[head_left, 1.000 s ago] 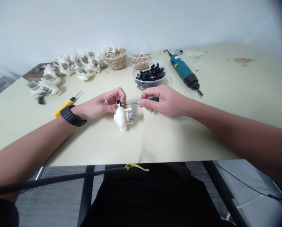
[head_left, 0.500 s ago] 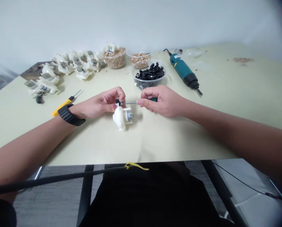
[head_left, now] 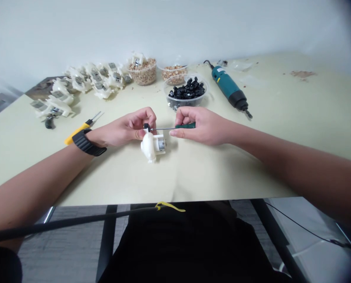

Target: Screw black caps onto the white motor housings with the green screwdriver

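Note:
My left hand (head_left: 136,125) is closed on a white plastic motor housing (head_left: 148,147), with a small silver motor (head_left: 161,144) at its right side. At the top of the housing is a small black part (head_left: 146,127), beside my left fingertips. My right hand (head_left: 200,125) grips a screwdriver by its dark green handle (head_left: 186,125). The thin metal shaft (head_left: 165,128) points left, and its tip meets the area by the black part; the exact contact is too small to make out.
Several similar white housings (head_left: 79,82) lie at the back left. A yellow-handled tool (head_left: 78,133) rests by my left wrist. Behind my hands stand a tub of black parts (head_left: 187,92) and tubs of small brownish pieces (head_left: 142,74). A green power screwdriver (head_left: 230,88) lies at the right.
My right fingers have loosened and shifted around the screwdriver, so more of its green handle shows. My left hand and the housing have hardly moved.

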Tool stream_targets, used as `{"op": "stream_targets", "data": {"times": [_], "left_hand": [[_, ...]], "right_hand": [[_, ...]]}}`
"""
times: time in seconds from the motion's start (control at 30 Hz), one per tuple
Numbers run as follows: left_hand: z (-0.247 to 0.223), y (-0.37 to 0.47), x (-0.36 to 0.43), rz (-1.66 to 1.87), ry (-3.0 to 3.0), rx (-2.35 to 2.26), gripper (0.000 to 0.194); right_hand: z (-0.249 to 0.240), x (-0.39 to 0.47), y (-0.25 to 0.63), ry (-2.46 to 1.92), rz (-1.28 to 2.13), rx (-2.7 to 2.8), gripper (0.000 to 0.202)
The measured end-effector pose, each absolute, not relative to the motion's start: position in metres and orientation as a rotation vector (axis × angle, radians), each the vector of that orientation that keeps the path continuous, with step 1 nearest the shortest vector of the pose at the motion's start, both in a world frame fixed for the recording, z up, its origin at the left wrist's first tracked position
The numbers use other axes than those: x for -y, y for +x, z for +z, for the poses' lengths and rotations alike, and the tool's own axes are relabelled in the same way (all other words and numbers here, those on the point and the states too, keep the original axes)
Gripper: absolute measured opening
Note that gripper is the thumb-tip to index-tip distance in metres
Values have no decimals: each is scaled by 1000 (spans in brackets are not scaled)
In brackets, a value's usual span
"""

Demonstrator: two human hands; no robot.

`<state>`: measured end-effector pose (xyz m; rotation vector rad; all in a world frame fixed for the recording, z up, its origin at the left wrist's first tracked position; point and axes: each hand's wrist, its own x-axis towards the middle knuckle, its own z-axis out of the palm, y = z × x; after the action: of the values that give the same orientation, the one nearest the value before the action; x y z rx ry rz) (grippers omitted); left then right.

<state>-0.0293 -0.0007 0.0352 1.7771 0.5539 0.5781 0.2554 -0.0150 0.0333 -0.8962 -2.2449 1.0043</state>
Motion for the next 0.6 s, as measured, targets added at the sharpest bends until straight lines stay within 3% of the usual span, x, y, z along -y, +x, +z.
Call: {"op": "stream_targets", "data": {"times": [0.3,0.6], "left_hand": [[32,-32,0,573,1755,-520,42],[34,-29,1,559,1733,-559,47]], "right_hand": [[34,20,255,-792,726,2312,33],[35,19,255,-837,713,2366,34]]}}
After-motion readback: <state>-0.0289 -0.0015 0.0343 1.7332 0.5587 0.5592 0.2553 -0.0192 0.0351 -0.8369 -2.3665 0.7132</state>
